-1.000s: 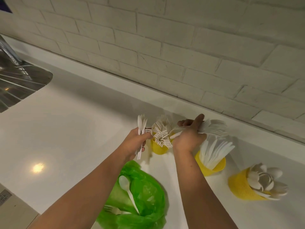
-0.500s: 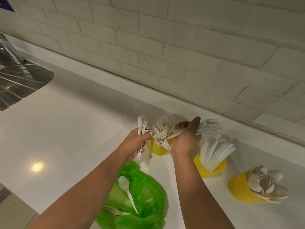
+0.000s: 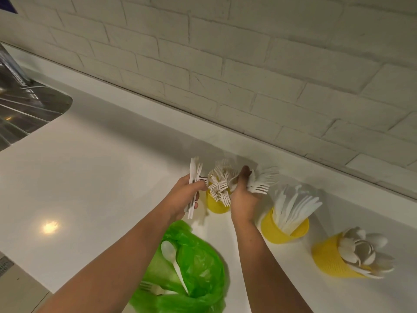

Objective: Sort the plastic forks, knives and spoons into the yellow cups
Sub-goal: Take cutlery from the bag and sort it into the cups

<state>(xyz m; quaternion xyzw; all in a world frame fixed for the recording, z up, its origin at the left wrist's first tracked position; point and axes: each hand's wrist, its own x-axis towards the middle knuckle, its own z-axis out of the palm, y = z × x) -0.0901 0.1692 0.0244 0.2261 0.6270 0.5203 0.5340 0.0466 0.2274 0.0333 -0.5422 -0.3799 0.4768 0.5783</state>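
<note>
Fingers of the left hand clamp 1 cutlery bundle, the right hand grips 1 fan of forks beside 3 yellow cups on the bench.

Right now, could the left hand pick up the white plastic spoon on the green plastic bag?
Probably not readily: the left hand grips a bundle of white cutlery. The white spoon lies uncovered atop the green bag.

Held forks beside yellow fork cup, knife cup, spoon cup
</note>
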